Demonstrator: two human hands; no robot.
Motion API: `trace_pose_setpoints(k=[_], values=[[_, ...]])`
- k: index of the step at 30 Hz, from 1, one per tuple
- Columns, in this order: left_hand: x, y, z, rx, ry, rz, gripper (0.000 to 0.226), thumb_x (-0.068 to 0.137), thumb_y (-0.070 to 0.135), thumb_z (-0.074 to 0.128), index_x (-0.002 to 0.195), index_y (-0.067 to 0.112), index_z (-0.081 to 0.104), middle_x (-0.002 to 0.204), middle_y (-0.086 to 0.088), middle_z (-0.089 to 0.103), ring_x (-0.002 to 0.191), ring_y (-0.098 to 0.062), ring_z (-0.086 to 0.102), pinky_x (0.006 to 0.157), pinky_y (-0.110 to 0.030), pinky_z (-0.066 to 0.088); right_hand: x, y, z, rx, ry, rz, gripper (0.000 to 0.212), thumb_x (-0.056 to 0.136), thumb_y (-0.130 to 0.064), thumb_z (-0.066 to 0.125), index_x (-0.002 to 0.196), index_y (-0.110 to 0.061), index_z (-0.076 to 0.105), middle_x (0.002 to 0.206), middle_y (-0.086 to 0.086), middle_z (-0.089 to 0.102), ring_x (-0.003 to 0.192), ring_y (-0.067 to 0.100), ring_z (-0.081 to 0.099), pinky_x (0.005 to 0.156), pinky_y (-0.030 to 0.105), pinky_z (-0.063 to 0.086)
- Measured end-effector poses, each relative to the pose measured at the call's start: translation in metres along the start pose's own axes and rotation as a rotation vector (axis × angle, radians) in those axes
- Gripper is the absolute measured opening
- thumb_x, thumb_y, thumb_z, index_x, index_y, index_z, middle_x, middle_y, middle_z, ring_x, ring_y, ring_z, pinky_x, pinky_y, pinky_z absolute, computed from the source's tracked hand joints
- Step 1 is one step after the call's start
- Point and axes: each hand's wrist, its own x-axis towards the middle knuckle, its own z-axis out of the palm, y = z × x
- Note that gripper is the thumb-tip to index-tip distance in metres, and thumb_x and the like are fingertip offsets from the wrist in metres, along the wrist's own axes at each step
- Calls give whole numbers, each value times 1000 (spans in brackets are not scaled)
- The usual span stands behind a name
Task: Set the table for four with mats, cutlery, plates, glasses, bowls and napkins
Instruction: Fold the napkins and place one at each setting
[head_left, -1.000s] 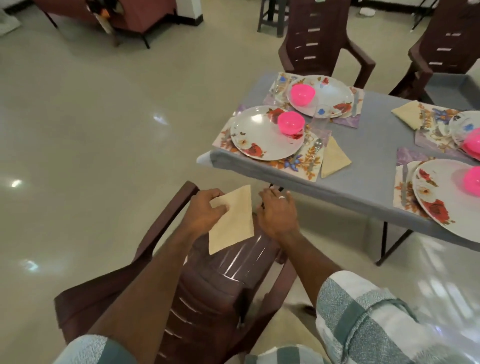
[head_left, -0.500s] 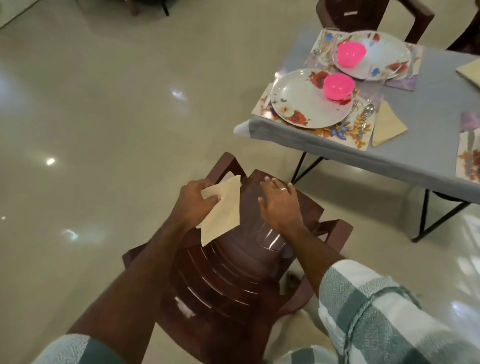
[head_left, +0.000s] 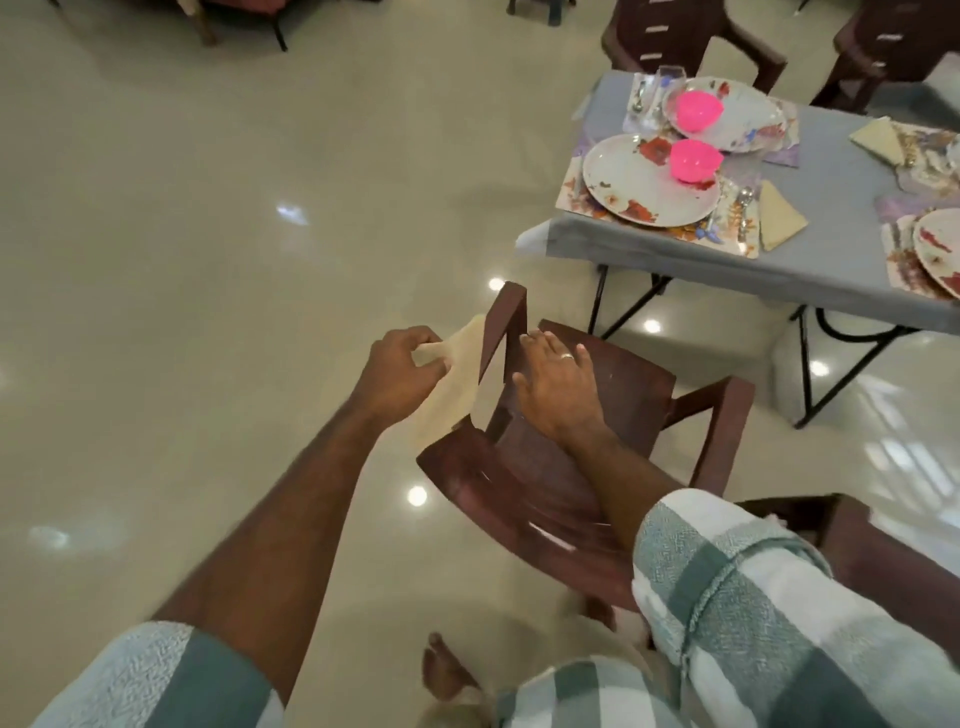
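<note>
One beige napkin (head_left: 451, 382) pinched in the left hand (head_left: 400, 371) beside the brown chair (head_left: 587, 415); right hand (head_left: 558, 387) rests flat on it. Next, probably: carry it to the table (head_left: 831, 249).

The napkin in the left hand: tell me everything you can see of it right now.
The napkin is a beige, cloth-like sheet, apparently folded, hanging slack. The left hand pinches its upper part between thumb and fingers, holding it in the air beside the brown plastic chair. Its right edge is hidden behind the chair's near armrest; whether they touch is unclear. The right hand rests on the chair, not on the napkin. It is off the table.
</note>
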Motion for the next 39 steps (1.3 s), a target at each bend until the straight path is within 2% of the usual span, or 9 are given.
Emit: trace_pose_setpoints(k=[5, 10, 17, 23, 25, 29, 33, 37, 39], values=[[11, -22, -35, -15, -47, 23, 6, 85, 13, 72, 91, 13, 70, 90, -2, 69, 84, -20, 64, 68, -27, 46, 3, -43, -1, -5, 24, 25, 59, 102, -34, 43, 156, -18, 27, 164, -1, 27, 153, 17, 19, 124, 53, 15], [45, -27, -46, -47, -122, 47, 5, 85, 11, 69, 89, 14, 70, 90, -3, 70, 81, -19, 65, 67, -26, 47, 23, -49, 11, 0, -6, 119, 62, 102, -39, 42, 157, -18, 24, 166, -1, 23, 153, 17, 18, 124, 53, 13], [150, -34, -66, -41, -210, 115, 5, 84, 11, 69, 86, 16, 70, 85, 2, 69, 78, -17, 64, 64, -26, 47, 116, -54, 50, -27, -60, 227, 84, 87, -43, 63, 158, -22, 22, 166, -4, 19, 153, 16, 17, 122, 52, 12], [277, -28, -101, 50, -320, 158, 13, 85, 8, 69, 82, 21, 70, 82, 4, 71, 76, -15, 65, 64, -29, 51, 226, -64, 52, 81, 30, 355, 60, 97, -36, 49, 152, -19, 29, 161, 0, 34, 149, 19, 29, 121, 54, 21], [325, -15, -105, 18, -345, 152, 10, 83, 10, 69, 84, 19, 71, 84, 1, 72, 79, -19, 67, 67, -33, 53, 259, -62, 39, 97, 67, 372, 59, 98, -33, 50, 151, -18, 32, 160, 1, 35, 148, 19, 32, 120, 53, 20], [402, 20, -97, -97, -422, 114, 12, 72, 23, 68, 83, 22, 72, 81, 5, 71, 75, -14, 65, 67, -32, 51, 311, -45, 18, 193, 132, 480, 56, 100, -28, 48, 153, -18, 32, 159, 2, 38, 145, 22, 37, 121, 53, 18], [485, 58, -60, -108, -555, 135, 8, 80, 10, 72, 85, 16, 71, 78, 2, 71, 72, -14, 64, 68, -35, 51, 359, -9, 6, 263, 212, 648, 48, 103, -26, 42, 150, -20, 37, 141, 6, 58, 131, 26, 53, 119, 52, 19], [569, 93, -16, -64, -667, 170, 11, 86, 4, 71, 87, 15, 70, 78, 2, 69, 71, -16, 63, 65, -31, 50, 411, 31, 3, 287, 345, 781, 38, 102, -26, 49, 140, -19, 52, 111, 8, 74, 106, 29, 68, 105, 46, 41], [617, 113, 8, -44, -731, 192, 11, 86, 6, 72, 86, 16, 69, 77, 2, 69, 71, -16, 63, 63, -30, 49, 445, 56, 6, 344, 431, 855, 35, 101, -24, 52, 136, -22, 57, 107, 7, 75, 99, 28, 70, 95, 43, 50]])
